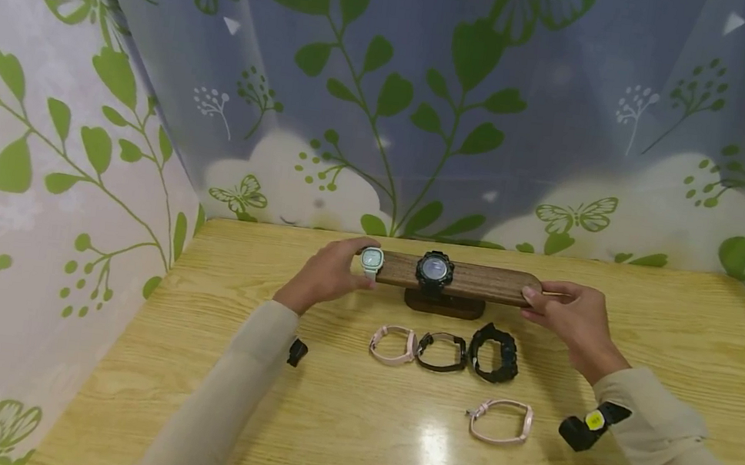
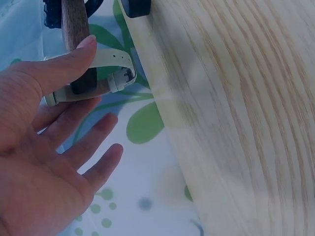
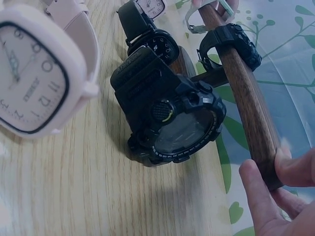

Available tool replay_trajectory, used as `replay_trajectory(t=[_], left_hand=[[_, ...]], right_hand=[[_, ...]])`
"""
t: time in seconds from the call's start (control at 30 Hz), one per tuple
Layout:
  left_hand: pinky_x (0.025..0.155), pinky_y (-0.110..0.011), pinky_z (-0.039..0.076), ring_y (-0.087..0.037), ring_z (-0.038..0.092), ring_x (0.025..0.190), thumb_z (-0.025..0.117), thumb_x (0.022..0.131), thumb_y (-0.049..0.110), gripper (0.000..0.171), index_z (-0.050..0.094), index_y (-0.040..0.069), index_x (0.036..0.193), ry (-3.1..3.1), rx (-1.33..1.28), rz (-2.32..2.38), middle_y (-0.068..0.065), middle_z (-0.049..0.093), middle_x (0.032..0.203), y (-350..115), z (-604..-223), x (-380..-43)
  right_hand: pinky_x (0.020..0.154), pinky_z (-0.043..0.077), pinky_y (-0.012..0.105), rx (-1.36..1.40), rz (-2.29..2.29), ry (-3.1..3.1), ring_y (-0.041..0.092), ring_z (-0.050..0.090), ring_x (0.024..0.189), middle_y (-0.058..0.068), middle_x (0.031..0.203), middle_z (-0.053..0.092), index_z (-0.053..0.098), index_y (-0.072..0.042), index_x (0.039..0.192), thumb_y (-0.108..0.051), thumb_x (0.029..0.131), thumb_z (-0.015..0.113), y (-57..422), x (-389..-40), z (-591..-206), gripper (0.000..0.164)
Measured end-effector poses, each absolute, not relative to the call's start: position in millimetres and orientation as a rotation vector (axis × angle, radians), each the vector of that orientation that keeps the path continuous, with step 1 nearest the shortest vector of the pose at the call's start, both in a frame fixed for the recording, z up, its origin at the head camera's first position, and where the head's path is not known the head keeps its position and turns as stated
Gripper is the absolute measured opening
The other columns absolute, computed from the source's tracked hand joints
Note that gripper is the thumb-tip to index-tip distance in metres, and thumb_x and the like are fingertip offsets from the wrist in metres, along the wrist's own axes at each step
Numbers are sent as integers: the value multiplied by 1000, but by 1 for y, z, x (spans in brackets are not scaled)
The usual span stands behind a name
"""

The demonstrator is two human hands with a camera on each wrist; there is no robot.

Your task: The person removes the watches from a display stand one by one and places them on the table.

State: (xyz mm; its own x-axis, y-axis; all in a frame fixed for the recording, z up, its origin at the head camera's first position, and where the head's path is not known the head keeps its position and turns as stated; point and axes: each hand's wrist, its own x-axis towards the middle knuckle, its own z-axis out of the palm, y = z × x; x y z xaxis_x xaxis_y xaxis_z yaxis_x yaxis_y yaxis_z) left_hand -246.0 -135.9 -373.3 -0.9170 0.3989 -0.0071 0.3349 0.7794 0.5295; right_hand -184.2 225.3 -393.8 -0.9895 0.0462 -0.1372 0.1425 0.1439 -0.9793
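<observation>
A dark wooden watch stand (image 1: 487, 279) stands near the back of the table, its long bar raised on a short base (image 1: 444, 304). A pale green watch (image 1: 372, 259) is looped around the bar's left end, and a black digital watch (image 1: 435, 268) sits near its middle. My left hand (image 1: 333, 270) holds the pale green watch between thumb and fingers; in the left wrist view its strap (image 2: 113, 58) hangs loosely round the bar. At the other end, my right hand (image 1: 574, 319) pinches the bar's tip between thumb and fingers, as the right wrist view also shows.
In front of the stand lie a pink watch (image 1: 392, 345), a slim black watch (image 1: 442, 352) and a bulky black watch (image 1: 495, 354) in a row. Another pink watch (image 1: 500, 421) lies nearer. A leaf-patterned curtain (image 1: 389, 95) hangs behind the wooden table (image 1: 348, 431).
</observation>
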Motion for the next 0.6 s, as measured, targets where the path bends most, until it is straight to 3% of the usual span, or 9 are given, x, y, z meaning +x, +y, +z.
replay_trajectory(t=[0.6], left_hand=[[94, -49, 55, -32, 63, 118, 85, 85, 25, 62, 59, 7, 139, 3076, 646, 623, -13, 63, 136, -157, -366, -204]], right_hand=[[92, 58, 34, 206, -1987, 2320, 9, 73, 88, 14, 118, 58, 34, 15, 148, -17, 102, 64, 225, -185, -394, 64]])
